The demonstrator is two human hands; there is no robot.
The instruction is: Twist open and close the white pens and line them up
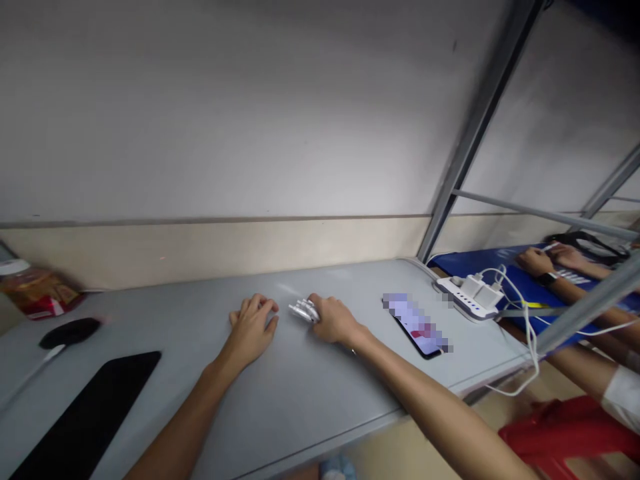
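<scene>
My right hand (334,319) is closed around a small silvery, shiny ribbed thing (303,309), just above or on the grey tabletop (300,407). Part of that thing is hidden by my fingers, and its exact kind is unclear. To its left, my left hand (253,325) rests on the table with loosely curled fingers. A gap shows between its thumb and forefinger, and nothing is visible in it. Right of my right hand lies a phone (417,327) with its screen lit and partly blurred out.
A white power strip (467,300) with plugs and cables sits at the table's right end, beside a metal post (480,127). Left are a black mat (90,413), a dark mouse (70,332) and a red-labelled jar (40,290). Another person's hands (537,261) work over a blue surface beyond.
</scene>
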